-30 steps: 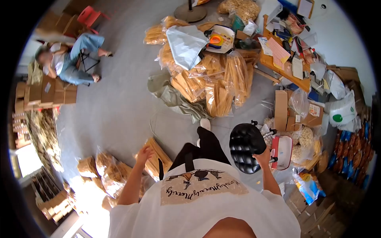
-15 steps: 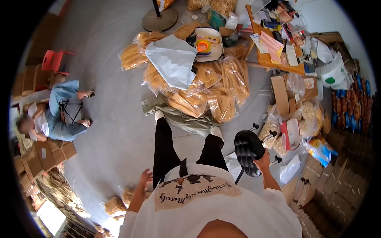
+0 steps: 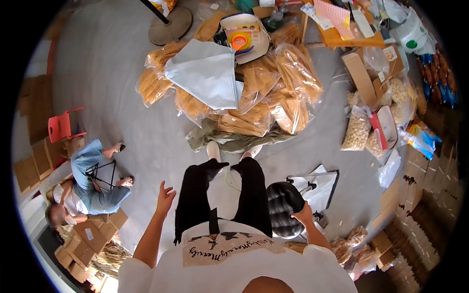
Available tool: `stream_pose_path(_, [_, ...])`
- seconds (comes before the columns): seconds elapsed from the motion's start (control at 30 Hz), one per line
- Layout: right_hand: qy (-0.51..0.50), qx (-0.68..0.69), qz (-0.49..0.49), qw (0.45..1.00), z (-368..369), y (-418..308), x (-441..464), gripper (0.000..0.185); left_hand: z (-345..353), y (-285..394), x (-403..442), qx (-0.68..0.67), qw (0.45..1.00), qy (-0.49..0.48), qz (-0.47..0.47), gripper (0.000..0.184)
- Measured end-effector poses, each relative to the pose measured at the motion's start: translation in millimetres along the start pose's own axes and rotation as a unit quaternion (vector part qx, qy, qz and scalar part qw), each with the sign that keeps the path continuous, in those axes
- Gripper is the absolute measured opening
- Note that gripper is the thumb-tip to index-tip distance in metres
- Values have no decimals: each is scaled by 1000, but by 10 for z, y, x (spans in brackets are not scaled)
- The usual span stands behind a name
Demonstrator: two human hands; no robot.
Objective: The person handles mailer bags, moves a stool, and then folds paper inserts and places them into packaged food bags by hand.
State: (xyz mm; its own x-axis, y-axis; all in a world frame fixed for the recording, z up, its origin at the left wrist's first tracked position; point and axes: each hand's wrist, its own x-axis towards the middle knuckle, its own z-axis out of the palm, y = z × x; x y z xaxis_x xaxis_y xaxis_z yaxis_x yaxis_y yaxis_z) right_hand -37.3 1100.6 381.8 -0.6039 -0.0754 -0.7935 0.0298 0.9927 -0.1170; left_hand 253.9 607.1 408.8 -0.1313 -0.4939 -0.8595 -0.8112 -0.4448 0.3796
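Note:
My right hand (image 3: 303, 214) grips the rim of a black padded stool (image 3: 282, 202) with casters, low at my right side. Part of its base is hidden under the seat. My left hand (image 3: 166, 196) hangs free at my left, fingers apart and holding nothing. Ahead of my feet, clear bags of long tan dried food strips (image 3: 246, 122) lie piled on a grey-green cloth (image 3: 215, 139). A pale grey sheet (image 3: 207, 73) covers part of the pile. Behind it sits a white-rimmed container (image 3: 264, 46) with an orange tape roll (image 3: 239, 42) inside.
A dark-edged white panel (image 3: 320, 188) lies beyond the stool. Bags of pale round pieces (image 3: 356, 131) and an open cardboard box (image 3: 360, 78) stand at right, below a cluttered wooden table (image 3: 356, 41). On the left, a seated person (image 3: 93, 180) is near a red chair (image 3: 63, 126) and cartons.
The stool has come closer to my right leg, with my right hand still on it. My feet are nearer together, my knees bend, and the view has turned.

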Motion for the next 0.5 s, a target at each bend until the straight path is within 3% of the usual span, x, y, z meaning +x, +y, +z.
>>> stream_pose_path(0.07, [-65,37,43,996,327,-14,56,76,59,-18,376,104,985,2,136,76])
stream_pose_path(0.2, [-104,87,38,990,1088,-117,196,78,212,339,1122,266,948,-13,176,74])
stream_pose_path(0.33, [-162,122,15,979,1834,-412,465,72,381,477,1943,332,908,-39,251,72])
stream_pose_path(0.4, [-190,128,-3,974,2438,-357,676,66,499,614,2190,353,901,-59,247,71])
stream_pose_path(0.5, [-183,282,-35,941,3157,-416,839,53,661,710,2502,382,900,-115,176,76])
